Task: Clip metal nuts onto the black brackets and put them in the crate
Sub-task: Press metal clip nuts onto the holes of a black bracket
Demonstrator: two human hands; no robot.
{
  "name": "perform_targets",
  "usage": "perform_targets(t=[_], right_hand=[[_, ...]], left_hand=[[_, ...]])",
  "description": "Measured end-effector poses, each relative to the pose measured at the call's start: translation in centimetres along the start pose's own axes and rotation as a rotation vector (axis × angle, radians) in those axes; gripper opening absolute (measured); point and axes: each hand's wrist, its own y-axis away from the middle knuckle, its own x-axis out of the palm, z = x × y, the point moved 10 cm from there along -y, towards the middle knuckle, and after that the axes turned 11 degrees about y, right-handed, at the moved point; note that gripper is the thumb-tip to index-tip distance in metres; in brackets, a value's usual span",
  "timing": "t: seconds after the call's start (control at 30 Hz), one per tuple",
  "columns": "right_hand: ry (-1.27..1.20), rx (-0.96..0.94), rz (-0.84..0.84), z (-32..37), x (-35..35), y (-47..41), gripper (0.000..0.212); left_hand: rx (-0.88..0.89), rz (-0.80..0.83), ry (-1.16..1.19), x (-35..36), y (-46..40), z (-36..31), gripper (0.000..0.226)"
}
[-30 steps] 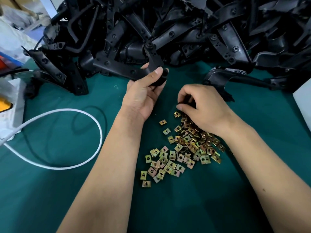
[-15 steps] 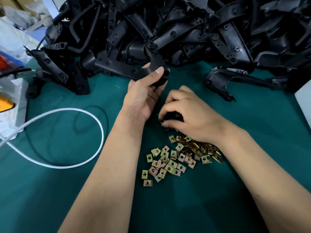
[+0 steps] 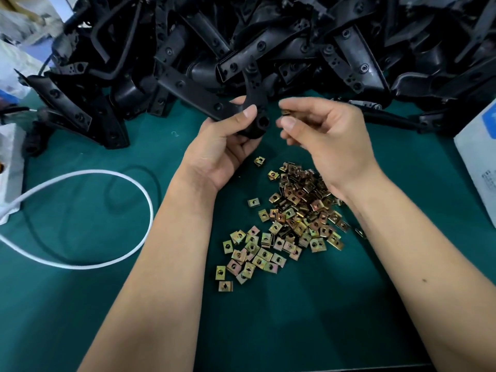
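Note:
My left hand [image 3: 222,146] grips a black plastic bracket [image 3: 204,98] by its round end, holding it above the green table. My right hand [image 3: 324,135] is raised beside it, pinching a small brass-coloured metal nut [image 3: 286,112] between thumb and forefinger, a short gap from the bracket's end. A loose heap of metal nuts [image 3: 292,213] lies on the table below both hands. No crate is in view.
A large pile of black brackets [image 3: 295,38] fills the back of the table. A white cable [image 3: 107,216] loops at the left, running to a white power strip [image 3: 10,167]. A white box [image 3: 477,167] stands at the right edge.
My right hand has left the heap of nuts and risen toward the bracket with one nut pinched in its fingers. The left hand has kept its hold on the bracket.

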Motion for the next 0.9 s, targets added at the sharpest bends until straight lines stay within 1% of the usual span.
perform_targets(t=[0.13,0.23,0.37,0.57,0.7,0.77,0.9], right_hand=[[-0.052,0.030,0.007,-0.1,-0.3,0.0,0.010],[-0.094,0.084,0.012,-0.6,-0.3,0.0,0.010],[-0.129,0.128,0.009,-1.1,-0.3,0.0,0.007],[-0.149,0.165,0.017,-1.5,0.2,0.1,0.017],[-0.151,0.171,0.021,-1.4,0.1,0.1,0.012],[-0.153,0.177,0.022,-1.3,0.0,0.2,0.014],[-0.152,0.178,0.066,-0.9,0.2,0.2,0.023]], left_hand=[[-0.053,0.073,-0.054,0.7,0.2,0.7,0.032],[-0.062,0.078,-0.072,0.8,0.2,0.8,0.040],[-0.065,0.084,-0.082,0.8,0.2,0.8,0.037],[-0.076,0.106,-0.086,1.1,0.4,0.8,0.035],[-0.070,0.096,-0.121,1.4,0.6,0.8,0.047],[-0.077,0.077,-0.118,1.4,0.7,0.8,0.052],[-0.103,0.102,-0.141,1.6,0.8,1.0,0.043]])
